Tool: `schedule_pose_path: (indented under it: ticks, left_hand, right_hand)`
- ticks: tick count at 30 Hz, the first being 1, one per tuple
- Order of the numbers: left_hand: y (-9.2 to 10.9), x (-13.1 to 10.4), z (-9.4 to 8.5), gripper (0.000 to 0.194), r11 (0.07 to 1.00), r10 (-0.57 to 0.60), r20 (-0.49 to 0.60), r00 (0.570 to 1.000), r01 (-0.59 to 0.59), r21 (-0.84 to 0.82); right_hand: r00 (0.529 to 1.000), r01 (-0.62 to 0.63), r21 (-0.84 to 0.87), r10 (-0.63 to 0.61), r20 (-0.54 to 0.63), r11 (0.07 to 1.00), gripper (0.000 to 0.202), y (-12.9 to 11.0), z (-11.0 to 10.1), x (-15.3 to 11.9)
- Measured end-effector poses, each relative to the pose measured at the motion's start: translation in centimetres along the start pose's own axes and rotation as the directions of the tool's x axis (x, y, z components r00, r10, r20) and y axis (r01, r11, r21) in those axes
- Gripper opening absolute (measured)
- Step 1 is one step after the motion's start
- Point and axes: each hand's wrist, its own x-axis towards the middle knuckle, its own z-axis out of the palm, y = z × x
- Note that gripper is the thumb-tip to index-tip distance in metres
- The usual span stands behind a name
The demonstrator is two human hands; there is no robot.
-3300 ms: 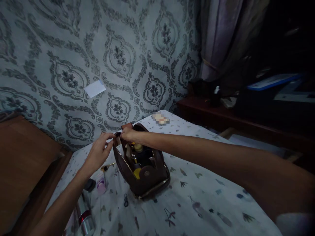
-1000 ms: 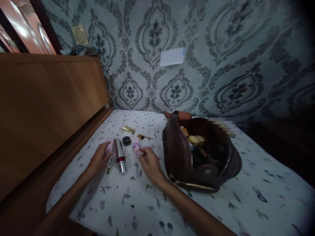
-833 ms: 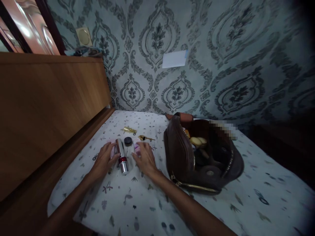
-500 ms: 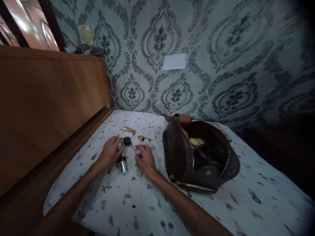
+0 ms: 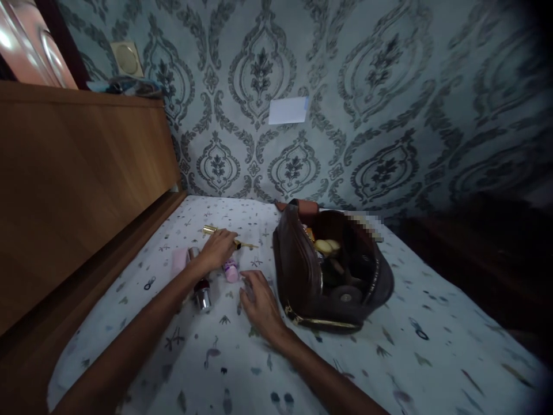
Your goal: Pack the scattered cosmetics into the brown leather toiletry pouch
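Observation:
My left hand (image 5: 217, 250) reaches over the small cosmetics, palm down, its fingertips near a gold tube (image 5: 210, 229) and a gold applicator (image 5: 247, 245); what lies under its fingers is hidden. Just right of it, a small pink tube (image 5: 231, 271) lies on the patterned white cloth (image 5: 242, 369). My right hand (image 5: 259, 297) is beside that tube, thumb and fingers apart, nothing visible between them. A silver and dark red cylinder (image 5: 202, 295) lies below my left forearm's wrist, with a pale pink item (image 5: 179, 260) to its left.
An open dark brown bag (image 5: 298, 271) stands right of my right hand, with several items inside. A wooden cabinet (image 5: 86, 173) borders the left side. Behind is a patterned wall (image 5: 259, 144) with a white card (image 5: 287, 110).
My left hand has moved right, off the cylinder and toward the gold items. My right hand has come away from the pink tube and opened. The view has shifted slightly right.

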Motion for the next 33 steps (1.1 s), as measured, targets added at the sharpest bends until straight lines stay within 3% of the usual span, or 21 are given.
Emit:
schedule_pose_path:
  ticks: [7,13,21,28,33]
  left_hand:
    - [0.2,2.3,1.2,0.027,0.999,-0.031,0.079,0.996,0.032,-0.004]
    - [0.3,1.5,1.1,0.014,0.999,-0.031,0.053,0.998,0.032,-0.027]
    - [0.0,0.7,1.6,0.024,0.995,-0.075,0.019,0.997,0.076,-0.071]
    - [0.6,0.9,1.5,0.026,0.987,-0.149,0.103,0.983,0.155,-0.05]
    - [1.0,0.6,1.4,0.027,0.984,-0.158,0.093,0.983,0.164,-0.063]
  right_hand:
    - [1.0,-0.003,0.032,0.003,-0.024,0.999,0.035,-0.1,-0.6,-0.5]
    - [0.999,-0.035,0.031,0.035,-0.01,0.999,0.036,-0.6,-0.6,-0.7]
    - [0.994,-0.104,0.023,0.103,0.025,0.994,0.039,-1.1,-1.1,-0.7]
    - [0.994,-0.108,0.051,0.106,0.03,0.993,0.04,-1.0,-1.2,-0.8]
    - [0.995,-0.1,0.061,0.1,0.01,0.993,0.039,-0.9,-1.0,-0.9]
